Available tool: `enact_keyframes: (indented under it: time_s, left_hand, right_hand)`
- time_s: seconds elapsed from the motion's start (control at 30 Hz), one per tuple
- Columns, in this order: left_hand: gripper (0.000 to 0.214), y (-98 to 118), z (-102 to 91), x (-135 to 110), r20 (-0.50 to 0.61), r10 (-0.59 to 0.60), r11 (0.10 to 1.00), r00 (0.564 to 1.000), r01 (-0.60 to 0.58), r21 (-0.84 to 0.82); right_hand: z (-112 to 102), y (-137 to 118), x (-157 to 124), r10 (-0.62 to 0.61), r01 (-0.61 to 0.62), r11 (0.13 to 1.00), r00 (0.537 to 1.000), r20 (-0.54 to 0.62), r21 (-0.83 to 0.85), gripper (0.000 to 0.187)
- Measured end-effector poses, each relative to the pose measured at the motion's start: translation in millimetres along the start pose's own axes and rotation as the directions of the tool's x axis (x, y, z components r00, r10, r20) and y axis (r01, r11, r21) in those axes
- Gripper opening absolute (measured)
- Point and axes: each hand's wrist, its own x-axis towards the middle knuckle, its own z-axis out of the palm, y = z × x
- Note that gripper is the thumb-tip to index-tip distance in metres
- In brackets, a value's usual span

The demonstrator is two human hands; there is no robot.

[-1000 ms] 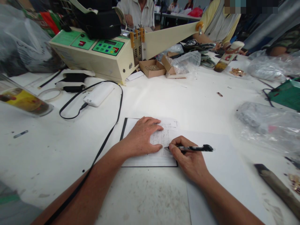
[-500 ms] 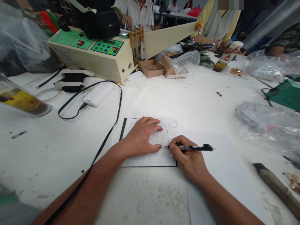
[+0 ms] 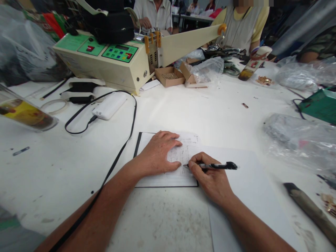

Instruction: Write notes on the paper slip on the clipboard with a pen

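Observation:
An open notebook (image 3: 162, 181) with a dark edge lies on the white table, its page partly filled with handwriting. My left hand (image 3: 159, 152) rests flat across the page, fingers spread and thumb apart. In my right hand (image 3: 211, 178) is a black pen (image 3: 216, 166), pinched between thumb and fingers, its tip at the written lines and its clip end pointing right. A large white sheet of paper (image 3: 244, 189) lies under my right wrist and forearm. My left palm and right fingers hide part of the writing.
A cream machine with a green panel (image 3: 105, 66) stands at the back left. A black cable (image 3: 115, 162) runs from a white power bank (image 3: 110, 105) over my left forearm. Plastic bags (image 3: 301, 140) lie right, a glass cup (image 3: 28, 113) left. Co-workers (image 3: 241, 26) sit across the table.
The pen and my right hand have shifted very slightly left. Across the table, the co-worker in yellow sleeves has sat more upright, and the one in white has moved a hand.

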Motion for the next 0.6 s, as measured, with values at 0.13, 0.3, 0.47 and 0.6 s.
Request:
enact_keyframes:
  time_s: [0.13,0.3,0.47,0.6]
  left_hand:
    - [0.056,-0.8,-0.9,-1.1,0.003,0.004,1.0,1.0,-0.004,0.003]
    - [0.056,-0.3,-1.4,0.0,0.007,0.001,1.0,1.0,-0.001,0.003]
    - [0.055,-0.5,-0.2,0.6,0.002,0.007,1.0,1.0,-0.007,0.006]
    - [0.056,-0.9,0.1,-0.2,0.002,0.005,1.0,1.0,-0.005,0.004]
  right_hand:
    - [0.2,-0.2,0.8,0.001,-0.001,1.0,1.0,-0.002,0.004,0.018]
    - [0.3,-0.4,0.8,0.01,-0.01,1.0,1.0,0.0,0.011,0.018]
    - [-0.4,-1.7,0.8,0.008,-0.008,1.0,1.0,-0.004,0.007,0.019]
    - [-0.3,-1.1,1.5,0.003,-0.003,1.0,1.0,-0.001,0.005,0.018]
